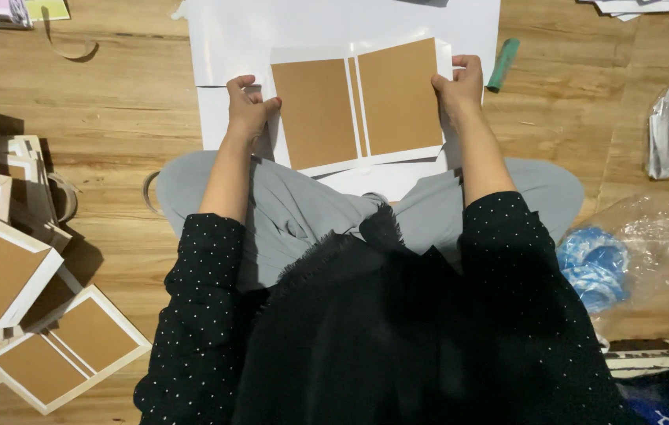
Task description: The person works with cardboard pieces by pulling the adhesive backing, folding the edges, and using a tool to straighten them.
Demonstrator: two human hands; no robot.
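Head view, person seated on a wooden floor [138, 71], knees in grey trousers. Left hand [246, 110] grips the left edge of a book-cover blank [358, 102]: two brown board panels and a narrow brown spine strip mounted on white paper, fingers closed on the edge. Right hand [457, 85] clamps the blank's upper right edge, fingers curled over it. The blank is held just above the lap, over a large white sheet [334, 27] spread on the floor. A green marker-like stick [503, 64] lies just right of the sheet. Stack of similar finished blanks [12, 275] on the floor at left. Clear plastic bag [649, 252] with blue material [594, 267] at right.
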